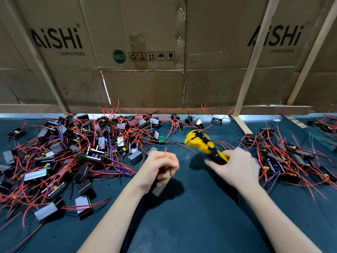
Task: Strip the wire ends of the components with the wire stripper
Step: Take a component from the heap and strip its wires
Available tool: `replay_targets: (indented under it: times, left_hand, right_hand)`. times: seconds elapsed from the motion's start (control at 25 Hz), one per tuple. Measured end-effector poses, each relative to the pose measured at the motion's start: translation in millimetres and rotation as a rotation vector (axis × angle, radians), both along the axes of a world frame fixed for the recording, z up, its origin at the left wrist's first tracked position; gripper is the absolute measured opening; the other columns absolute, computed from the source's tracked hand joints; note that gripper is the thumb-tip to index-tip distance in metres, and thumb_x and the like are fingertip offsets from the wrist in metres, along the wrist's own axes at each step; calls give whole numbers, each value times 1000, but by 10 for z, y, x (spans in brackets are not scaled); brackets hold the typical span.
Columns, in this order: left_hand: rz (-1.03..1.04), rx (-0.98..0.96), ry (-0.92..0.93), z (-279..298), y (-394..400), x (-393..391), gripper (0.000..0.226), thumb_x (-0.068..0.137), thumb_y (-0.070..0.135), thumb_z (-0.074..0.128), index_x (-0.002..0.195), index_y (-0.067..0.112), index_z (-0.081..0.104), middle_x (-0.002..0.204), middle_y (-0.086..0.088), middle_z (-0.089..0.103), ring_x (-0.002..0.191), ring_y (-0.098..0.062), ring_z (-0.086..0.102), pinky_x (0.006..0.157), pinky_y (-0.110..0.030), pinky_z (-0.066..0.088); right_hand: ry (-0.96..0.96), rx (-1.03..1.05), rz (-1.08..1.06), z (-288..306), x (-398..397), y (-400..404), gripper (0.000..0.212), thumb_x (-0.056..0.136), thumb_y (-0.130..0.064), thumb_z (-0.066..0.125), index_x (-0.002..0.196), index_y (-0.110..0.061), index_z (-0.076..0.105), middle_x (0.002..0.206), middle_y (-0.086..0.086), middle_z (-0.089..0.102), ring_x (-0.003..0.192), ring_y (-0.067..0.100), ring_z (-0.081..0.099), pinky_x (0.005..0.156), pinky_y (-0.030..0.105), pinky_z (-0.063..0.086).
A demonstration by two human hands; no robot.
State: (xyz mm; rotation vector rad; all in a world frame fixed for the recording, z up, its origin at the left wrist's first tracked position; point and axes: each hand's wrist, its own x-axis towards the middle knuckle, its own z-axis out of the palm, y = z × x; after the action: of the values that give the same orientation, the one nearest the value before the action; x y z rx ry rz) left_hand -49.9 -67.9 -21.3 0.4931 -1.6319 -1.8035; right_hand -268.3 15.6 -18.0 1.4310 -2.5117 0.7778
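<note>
Cardboard (145, 52) walls off the far edge of my desk (191, 216), flattened cartons held behind pale wooden battens (255, 57). Twice I can read "AiSHi CAPACITORS" printed in black, once on the left and once on the right, where a batten crosses the letters. Between them sit a green round "RoHS 2.0" sticker (119, 56) and a row of handling pictograms, one bearing a "5".

My left hand (160, 167) is curled around a red wire (165, 152), whose end sticks up from my fingers; a grey and black component (159, 189) hangs below that hand, mostly hidden by it. My right hand (235, 168) grips the handles of the yellow and black wire stripper (202, 143), its head pointing up and left, away from the wire. Both stripper and hands are blurred, so I cannot tell how the tool's jaws stand.

A big heap of components (63, 152) with tangled red wires lies left of my hands, a smaller heap (291, 157) to the right, cut off at the edge. Dark teal matting covers the desk.
</note>
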Motion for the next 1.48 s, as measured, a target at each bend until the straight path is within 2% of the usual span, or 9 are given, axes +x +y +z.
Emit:
replay_targets:
  times: [0.12, 0.36, 0.52, 0.68, 0.84, 1.0, 1.12, 1.28, 1.48]
  left_hand:
    - [4, -7, 25, -44, 27, -7, 17, 83, 12, 64, 66, 11, 61, 60, -5, 52, 44, -10, 41, 46, -18, 40]
    - [471, -703, -573, -102, 14, -68, 25, 89, 25, 69, 68, 21, 55, 54, 6, 43, 55, -8, 36, 60, -29, 35]
    - [268, -799, -352, -5, 228, -191, 7, 98, 21, 57, 95, 18, 62, 72, 13, 61, 66, -2, 53, 68, -24, 44]
    - [15, -789, -396, 15, 359, -342, 79, 93, 24, 62, 154, 36, 15, 136, 20, 55, 122, 3, 51, 106, -26, 37]
    - [750, -1070, -451, 80, 2, 69, 49, 83, 13, 60, 132, 16, 55, 110, 4, 65, 106, -18, 56, 95, -45, 39]
    - [1651, -721, -572, 162, -286, 587, 49, 73, 15, 63, 121, 10, 52, 121, -13, 55, 111, -35, 47, 89, -46, 35]
    - [1661, -389, -740, 151, -383, 777, 78, 69, 6, 74, 137, 8, 36, 149, -18, 31, 130, -40, 34, 104, -52, 29]
    - [1547, -354, -835, 92, -396, 805, 78, 73, -6, 66, 142, 8, 32, 148, -21, 29, 126, -45, 39, 108, -52, 28]
    - [1515, -419, -678, 102, -398, 817, 67, 84, -4, 60, 143, 10, 34, 134, -16, 51, 110, -43, 54, 98, -51, 38]
  right_hand:
    - [-119, -171, -77, 62, -194, 85, 50, 65, -69, 70, 63, -20, 59, 57, -7, 56, 65, 24, 58, 55, 28, 38]
    - [-198, -363, 34, 94, -158, 83, 39, 67, -56, 76, 67, -27, 51, 61, -12, 56, 63, 1, 52, 54, 20, 33]
    - [-186, -395, -10, 110, -232, 123, 36, 66, -53, 79, 76, -26, 58, 67, -15, 57, 63, 13, 53, 59, 28, 35]
    - [-261, -471, -101, 154, -325, 156, 39, 68, -52, 80, 80, -23, 57, 70, -9, 59, 73, 26, 54, 69, 32, 35]
    - [-338, -591, -157, 182, -406, 172, 42, 73, -58, 76, 83, -21, 59, 70, -5, 63, 75, 25, 57, 73, 30, 36]
    - [-885, -680, 477, 239, -482, 252, 47, 69, -62, 75, 79, -17, 65, 75, -2, 66, 73, 18, 61, 72, 27, 51]
    - [-1373, -293, 844, 290, -432, 275, 42, 82, -49, 67, 83, -7, 65, 93, 29, 65, 81, 36, 66, 74, 38, 57]
    - [-1132, 42, 606, 165, -287, 197, 50, 69, -54, 66, 80, -6, 60, 99, 19, 73, 84, 31, 72, 79, 41, 56]
    - [-1010, -119, 365, 85, -276, 137, 55, 57, -68, 69, 76, -16, 68, 93, 8, 76, 88, 22, 73, 94, 49, 53]
